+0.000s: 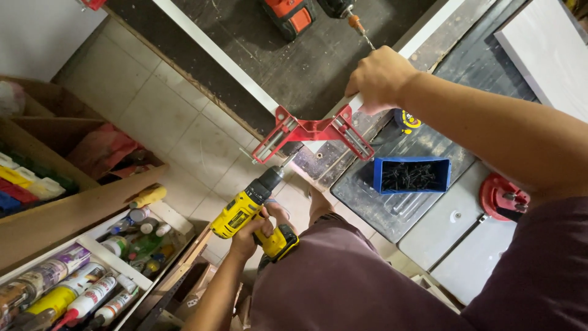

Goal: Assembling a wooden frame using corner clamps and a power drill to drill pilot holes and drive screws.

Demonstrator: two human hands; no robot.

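Left hand point(248, 233) grip wrapped round the yellow drill point(254, 211), lower centre — bit aimed at the red corner clamp point(312, 132) at frame centre. Right hand point(380, 78) grip closed on the white board point(422, 37), upper right. Blue screw bin point(410, 175) on the tabletop point(453, 220) just right of the clamp.

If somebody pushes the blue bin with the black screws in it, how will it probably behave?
The blue bin is low and wide with a flat base, so it would probably slide, not tip. The heap of black screws likely makes it heavy for its size. It is open on top, so a sharp push may spill screws.
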